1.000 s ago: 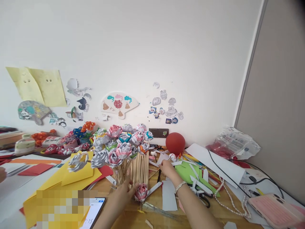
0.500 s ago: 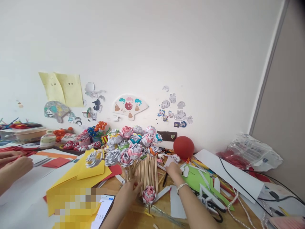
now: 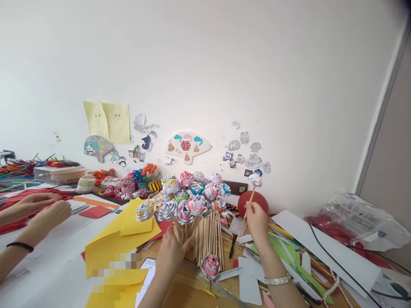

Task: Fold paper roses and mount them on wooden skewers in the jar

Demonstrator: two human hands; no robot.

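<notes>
My left hand (image 3: 171, 252) grips the stems of a bunch of folded paper flowers (image 3: 189, 196) on wooden sticks, standing upright on the wooden table (image 3: 186, 295). My right hand (image 3: 257, 218) holds a thin wooden stick with a small paper flower (image 3: 256, 177) at its top, raised to the right of the bunch and in front of a red ball (image 3: 253, 199). A loose pink paper flower (image 3: 210, 266) lies on the table just below the bunch.
Yellow paper sheets (image 3: 122, 237) lie left of the bunch, green and white paper strips (image 3: 289, 261) to the right. Another person's hands (image 3: 38, 209) work at the far left. A plastic bag (image 3: 356, 218) and black cable (image 3: 337, 261) sit at right.
My right hand rose from the table holding a stick with a small paper flower on top. My view shifted left, showing more of the other person's hands.
</notes>
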